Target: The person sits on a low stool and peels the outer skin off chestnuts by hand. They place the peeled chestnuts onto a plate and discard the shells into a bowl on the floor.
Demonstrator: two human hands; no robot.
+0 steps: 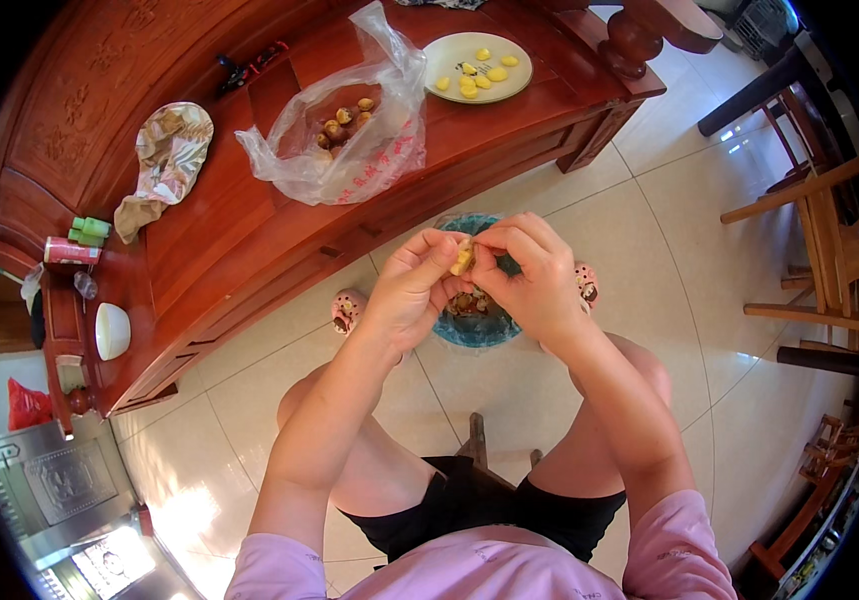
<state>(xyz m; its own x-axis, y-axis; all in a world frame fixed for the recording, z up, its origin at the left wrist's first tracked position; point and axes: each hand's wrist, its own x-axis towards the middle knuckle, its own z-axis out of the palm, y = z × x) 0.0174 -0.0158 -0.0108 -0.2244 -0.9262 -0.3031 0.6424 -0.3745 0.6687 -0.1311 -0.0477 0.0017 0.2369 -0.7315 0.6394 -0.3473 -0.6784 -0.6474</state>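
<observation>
Left hand [404, 287]: thumb and fingers pinch the yellow nut [463, 257] above the bin [477, 338].
Right hand [531, 275]: fingertips pressed together at the nut's edge; cannot tell exactly what they grip.
Peeling: probably best done lightly, in small strips, kept over the bin's shell scraps [469, 304].

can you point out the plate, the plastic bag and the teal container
Plate [452, 55], head view: bare upper-left surface.
Plastic bag [389, 105], head view: right wall.
Teal container [477, 337], head view: near side.

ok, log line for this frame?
left hand: holds yellow piece; right hand: pinching at it; below: blue bin, scraps inside; bench: clear bag, brown pieces, plate, yellow pieces
</observation>
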